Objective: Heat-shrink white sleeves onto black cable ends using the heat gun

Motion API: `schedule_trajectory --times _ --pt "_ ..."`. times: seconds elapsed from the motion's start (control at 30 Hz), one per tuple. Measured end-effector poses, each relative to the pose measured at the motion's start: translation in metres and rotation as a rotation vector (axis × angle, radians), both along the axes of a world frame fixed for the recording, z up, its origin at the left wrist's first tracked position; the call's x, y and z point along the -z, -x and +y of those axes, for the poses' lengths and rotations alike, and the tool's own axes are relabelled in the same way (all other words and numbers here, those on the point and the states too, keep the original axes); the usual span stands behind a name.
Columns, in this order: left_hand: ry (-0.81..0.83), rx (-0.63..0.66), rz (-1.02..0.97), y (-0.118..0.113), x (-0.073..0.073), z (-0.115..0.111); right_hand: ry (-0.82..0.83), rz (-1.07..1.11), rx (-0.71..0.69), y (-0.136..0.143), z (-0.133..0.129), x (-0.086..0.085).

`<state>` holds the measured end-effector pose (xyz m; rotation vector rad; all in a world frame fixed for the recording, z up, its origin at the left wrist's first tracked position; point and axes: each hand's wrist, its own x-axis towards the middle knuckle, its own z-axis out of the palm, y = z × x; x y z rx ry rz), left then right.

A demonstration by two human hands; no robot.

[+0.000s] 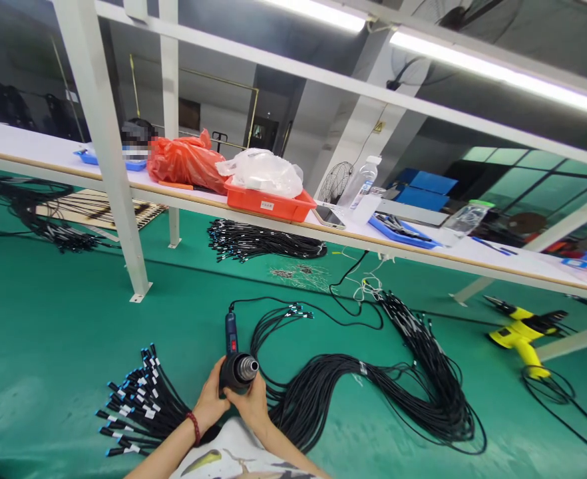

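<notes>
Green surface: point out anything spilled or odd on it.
Under the shelf, thin pale bits lie scattered loosely, too small to identify; they look spilled beside the neatly gathered black cable bundle.

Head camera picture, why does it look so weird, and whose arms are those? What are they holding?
There's no robot here, just a person's own two hands. The camera sits on their head, looking forward and down, so you see roughly what they see.

The left hand, with a red bracelet on its wrist, and the right hand hold what looks like a heat gun. Its metal nozzle tilts up.

On the green floor lie bundles of black cables and a yellow tool. The white bench carries a red bag, a red box and a bottle.
</notes>
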<state>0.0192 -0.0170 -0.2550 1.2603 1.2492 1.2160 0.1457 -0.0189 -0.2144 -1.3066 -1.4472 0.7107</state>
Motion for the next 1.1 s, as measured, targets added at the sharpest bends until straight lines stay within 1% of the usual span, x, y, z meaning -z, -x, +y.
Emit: schedule_trajectory --times 0.2,0.33,0.43,0.53,0.63,0.67,0.73,0.8,0.9,1.03,1.1 --pt "-0.081 0.01 0.036 0.002 0.003 -0.003 -0.034 -0.028 -0.045 0.003 -0.007 -0.014" --pt "-0.093 0.024 0.097 0.002 0.002 -0.004 -0.048 -0.05 -0.044 0.005 -0.009 -0.015" --pt "-0.039 0.022 0.152 0.001 -0.001 -0.002 -0.014 -0.062 -0.015 0.004 -0.005 -0.011" --pt "0.052 0.024 0.191 0.001 -0.009 0.003 0.065 -0.05 0.016 0.003 0.007 -0.01" --pt "0.192 -0.006 0.243 0.006 -0.021 0.007 0.123 -0.025 -0.038 0.002 0.024 -0.016" --pt "0.23 -0.015 0.29 0.009 -0.025 0.007 0.125 -0.025 -0.063 0.002 0.028 -0.018" --pt "0.25 -0.005 0.415 0.018 -0.032 0.006 0.111 -0.036 -0.084 0.002 0.035 -0.019" --pt "0.219 0.03 0.53 0.029 -0.04 0.001 0.095 -0.054 -0.071 0.003 0.038 -0.017" --pt "0.152 0.06 0.644 0.051 -0.049 -0.01 0.082 -0.078 -0.042 0.003 0.038 -0.012" --pt "0.117 0.119 0.84 0.083 -0.053 -0.028 0.094 -0.109 -0.056 -0.001 0.037 -0.007" --pt "0.132 0.175 0.922 0.094 -0.052 -0.034 0.111 -0.117 -0.052 -0.006 0.035 0.0"
